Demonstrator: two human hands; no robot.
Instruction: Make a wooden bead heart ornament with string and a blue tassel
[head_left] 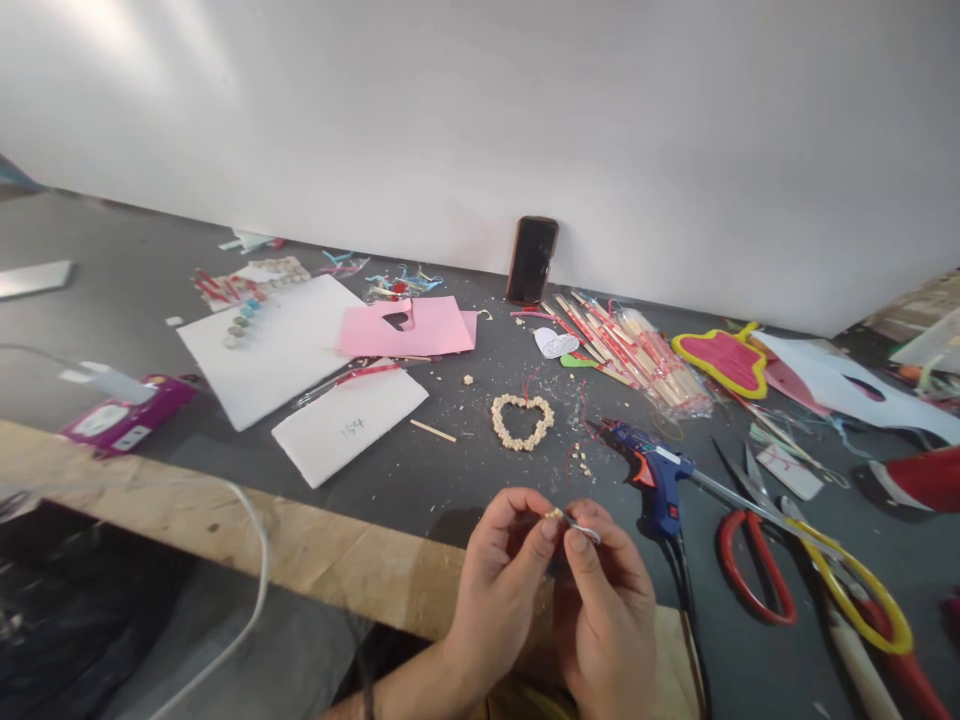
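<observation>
Close together above the table's near edge, both my hands are closed in pinches. My left hand [495,575] grips a tiny beige cluster [553,513] between thumb and index finger. In my right hand [611,610] is a thin silvery-white piece [585,532], whose kind is too small to make out; its end is close to the cluster. Just beyond my fingers, a heart-shaped ring of beige bits [498,425] with a red thread at its top lies flat. Small loose beige bits [579,460] are scattered to its right.
Right of my hands lie a blue glue gun [664,490], red-handled scissors [726,570] and yellow-handled scissors [862,590]. Wrapped sticks [622,345] and a leaning phone [532,260] are behind. White boards [352,425], pink paper [442,325] and a purple power strip [131,420] are leftward.
</observation>
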